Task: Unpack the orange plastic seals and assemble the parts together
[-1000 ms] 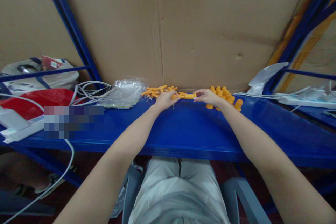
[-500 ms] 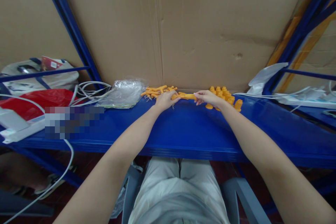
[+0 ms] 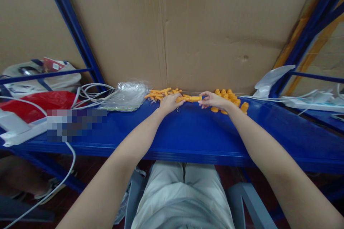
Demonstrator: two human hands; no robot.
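"Where's the orange piece (image 3: 194, 98)?"
"Near the table's (image 3: 188, 134) back edge, one end gripped by the left hand (image 3: 169, 103)."
"And the right hand (image 3: 211, 100)?"
"Fingertips at the other end; whether they're closed on it, I can't tell. Orange cups (image 3: 231, 97) stand just beside."

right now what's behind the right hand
Tapered orange pieces show partly behind the right hand, with cardboard farther back. Whatever the hand itself covers cannot be seen.
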